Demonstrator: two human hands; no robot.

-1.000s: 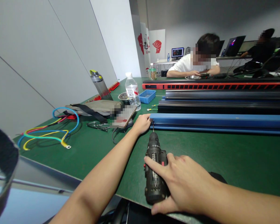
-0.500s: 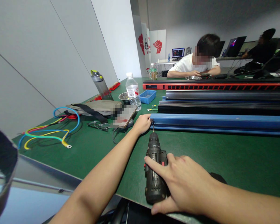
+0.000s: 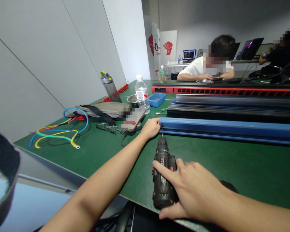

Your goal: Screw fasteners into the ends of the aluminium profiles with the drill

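Observation:
A black cordless drill [image 3: 163, 175] lies on its side over the green table, its bit pointing away from me at the near face of a long blue metal rail [image 3: 222, 128]. My right hand [image 3: 190, 190] is closed around the drill, with fingers along its body; the grip is largely covered. The bit's tip meets the rail close to its left end. My left hand [image 3: 150, 128] is wrapped around that left end, and its fingertips are hidden behind the rail.
Behind the rail lie dark metal profiles [image 3: 222, 112] and a red slotted bar [image 3: 222, 91]. To the left are a phone [image 3: 135, 120], glasses [image 3: 107, 127], coloured cables [image 3: 74, 141], a grey bag [image 3: 108, 109], a water bottle [image 3: 142, 96] and a blue tray [image 3: 157, 100]. A person [image 3: 195, 69] sits opposite.
The whole view has shifted slightly, so things appear a little further right. Both hands, the drill and the rail keep nearly the same positions relative to each other.

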